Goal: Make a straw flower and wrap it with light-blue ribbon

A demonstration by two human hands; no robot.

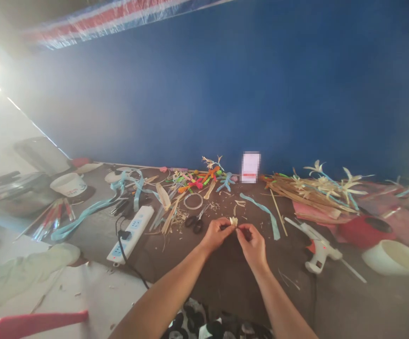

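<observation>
Between my two hands, above the dark table (204,278), is a small pale flower (233,221) that looks made of dried husk strips. My left hand (216,234) pinches it near its base with thumb and forefinger. Close beside it, the closed fingertips of my right hand (252,242) meet at the flower's lower end; what they pinch is too small to make out. Just beyond my left hand lie black-handled scissors (194,224) and a ring of clear tape (193,201). A white glue gun (319,249) rests to the right of my right hand.
A white power strip (132,235) with a black plug and cord lies at left. Colourful pipe cleaners (204,181) and blue ribbon (266,212) spread across the back. Dried husk strips (296,190), a red container (366,230) and a white bowl (395,258) are at right. Another person's sleeve (28,273) reaches in from the left.
</observation>
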